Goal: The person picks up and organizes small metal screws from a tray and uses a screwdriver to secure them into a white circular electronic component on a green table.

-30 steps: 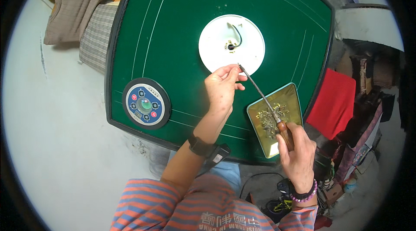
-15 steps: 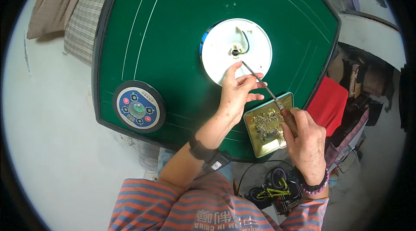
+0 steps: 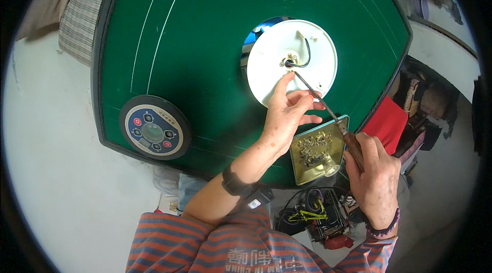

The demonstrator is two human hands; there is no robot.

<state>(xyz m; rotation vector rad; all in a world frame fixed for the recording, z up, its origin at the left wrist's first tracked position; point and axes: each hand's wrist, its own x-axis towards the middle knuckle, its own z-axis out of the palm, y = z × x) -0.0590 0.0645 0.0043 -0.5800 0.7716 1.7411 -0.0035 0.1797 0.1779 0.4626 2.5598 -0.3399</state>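
My right hand (image 3: 373, 183) is closed round the wooden handle of a screwdriver (image 3: 328, 110), its thin shaft angled up-left to a white round disc (image 3: 274, 81) on the green table. The tip is near brass fittings around the disc's central hole, where a dark wire (image 3: 309, 55) loops out. My left hand (image 3: 287, 117) lies at the disc's lower part, index fingertip beside the screwdriver's tip, other fingers spread and bent below the shaft. Under the shaft and handle is a yellow metal tray (image 3: 302, 173) holding several small screws. A dark blue-rimmed opening (image 3: 252, 35) shows behind the disc.
A round control panel (image 3: 154, 111) with several buttons lies at the table's lower left. Cushions (image 3: 77, 32) are beyond the left edge. A red cloth (image 3: 387, 122) and clutter are at the right. Cables and black and neon-yellow items (image 3: 312, 214) are on the floor below the table.
My left hand's index finger has stretched toward the disc's centre as the other fingers spread. The screwdriver's tip has moved nearer the central hole. More of the blue-rimmed opening shows behind the disc.
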